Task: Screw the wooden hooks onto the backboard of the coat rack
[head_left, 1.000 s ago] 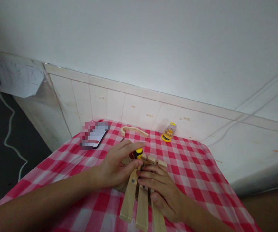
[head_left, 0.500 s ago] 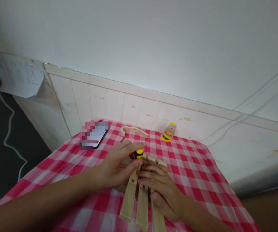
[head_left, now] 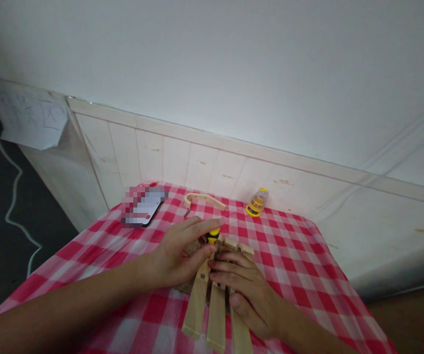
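Nearest to me, three slats (head_left: 215,312) of pale, smooth wood lie side by side on the cloth (head_left: 300,255), and they spread a little apart toward my body. My right hand (head_left: 250,290) rests flat on them with the fingers stretched and close together, gripping nothing. I think it presses the slats down so that they do not slide on the soft fabric. Just beyond it, my left hand (head_left: 177,253) is closed narrowly on the screwdriver (head_left: 212,235). Thumb and fingers pinch its short handle, yellow with a black band, which stands almost upright at the far ends of the slats, just beside my right fingertips. The tip is hidden, so I cannot tell what it meets. An upright hold like this probably lets the handle turn between the fingers. The cloth is a thin woven one in red and white checks, and it hangs over the table edges. Farther away, apart from my hands, lie three things: a flat phone (head_left: 145,204) on the left, a curved wooden hook (head_left: 203,199) in the middle, and a small bit case (head_left: 257,201) of clear and yellow plastic near the white wall boards (head_left: 182,157).
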A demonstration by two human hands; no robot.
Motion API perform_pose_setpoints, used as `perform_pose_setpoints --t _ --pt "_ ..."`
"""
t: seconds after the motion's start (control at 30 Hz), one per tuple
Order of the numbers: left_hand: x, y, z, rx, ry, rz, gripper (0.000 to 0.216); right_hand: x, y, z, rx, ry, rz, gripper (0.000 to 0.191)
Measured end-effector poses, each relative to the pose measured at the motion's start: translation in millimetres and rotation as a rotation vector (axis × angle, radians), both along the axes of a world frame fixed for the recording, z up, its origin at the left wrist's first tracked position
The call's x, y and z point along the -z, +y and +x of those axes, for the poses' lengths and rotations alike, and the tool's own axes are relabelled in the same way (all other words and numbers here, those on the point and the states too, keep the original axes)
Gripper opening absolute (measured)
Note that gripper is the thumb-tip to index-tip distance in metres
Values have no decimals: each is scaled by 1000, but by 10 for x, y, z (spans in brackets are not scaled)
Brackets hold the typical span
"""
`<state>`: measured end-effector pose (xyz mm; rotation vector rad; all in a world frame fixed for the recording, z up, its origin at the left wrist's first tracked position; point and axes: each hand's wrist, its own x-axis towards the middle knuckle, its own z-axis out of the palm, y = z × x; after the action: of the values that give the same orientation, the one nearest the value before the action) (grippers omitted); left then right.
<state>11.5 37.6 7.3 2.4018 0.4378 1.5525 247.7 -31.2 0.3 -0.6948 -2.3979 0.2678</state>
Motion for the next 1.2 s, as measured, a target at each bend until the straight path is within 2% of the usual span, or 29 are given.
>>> perform_pose_setpoints --t 0.2,0.5,0.7,1.2 --pt "4 9 -9 36 0 -8 43 -4 -4 10 5 -25 -24 38" --pt "-46 0 -2 107 12 -35 40 -5 4 -7 -3 -4 -2 39" --pt "-16 16 3 129 12 -40 39 -17 8 -21 -3 12 29 38" --pt "11 53 14 79 -55 -63 38 20 1 19 9 -24 -15 36"
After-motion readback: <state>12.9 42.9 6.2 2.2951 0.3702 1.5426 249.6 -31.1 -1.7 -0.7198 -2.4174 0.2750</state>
